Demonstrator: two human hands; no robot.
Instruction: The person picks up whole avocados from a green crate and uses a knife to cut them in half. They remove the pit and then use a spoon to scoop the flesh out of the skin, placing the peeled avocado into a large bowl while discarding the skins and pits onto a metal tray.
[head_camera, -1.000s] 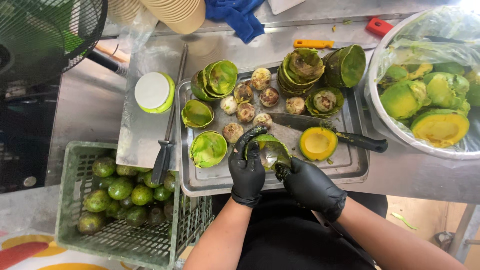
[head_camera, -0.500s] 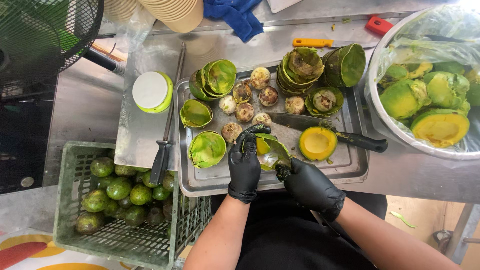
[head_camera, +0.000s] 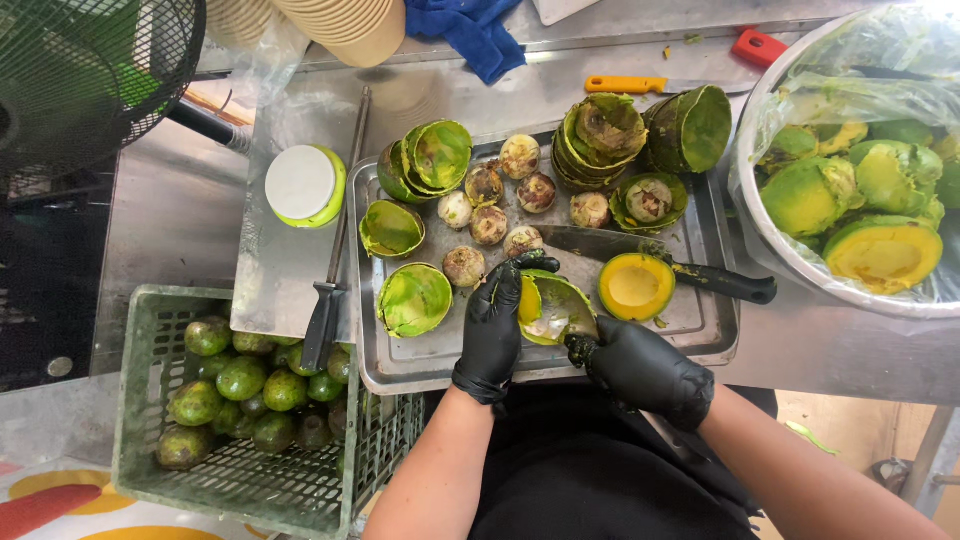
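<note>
Avocado half (head_camera: 556, 308), cut face up, held over the near edge of the metal tray (head_camera: 420, 365) between two black-gloved hands. Left hand (head_camera: 492, 330) sits at the fruit's left side, its fingers curled over the rim and pressed into the hollow, so the flesh lies directly under the fingertips and to their right. Right hand (head_camera: 642, 368) cups the shell from below and from the near right, closed around the skin; only its knuckles and thumb show, so how tightly it clamps cannot be told. Long axis of the half runs roughly from upper left to lower right, towards the right palm. Left hand is the nearer to the exposed flesh; right hand merely supports. Just beyond the fruit lie a black-handled knife (head_camera: 650, 258) and a second cut half (head_camera: 636, 287), with pits (head_camera: 489, 225) and emptied skins (head_camera: 415, 299) farther back on the tray.
</note>
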